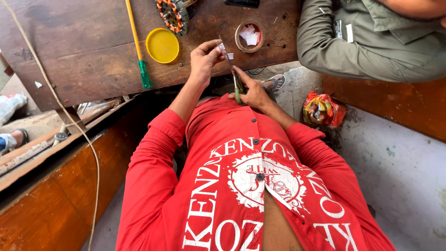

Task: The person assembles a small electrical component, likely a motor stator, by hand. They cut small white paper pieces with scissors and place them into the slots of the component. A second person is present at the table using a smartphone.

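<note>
Close over the red shirt front, two hands meet at the edge of a worn wooden bench.

Nearest, the right hand (254, 93) is closed around green-handled scissors (237, 86), blades pointing up toward the left hand (204, 58), whose fingers pinch a small white paper piece (222, 47); held this high and close, the slip sits right at the blades where the eyes can follow it. Just beyond, a round tin (249, 36) holding more white slips stands within easy reach, likely so that pieces drop straight in. A yellow lid (162, 45) and a long screwdriver (139, 51) with a green handle lie to the left on the scarred tabletop (83, 51), a copper-wound motor part (173, 15) farther back. Another person's olive sleeve (334, 46) rests at the bench's right end; the floor is bare concrete.
</note>
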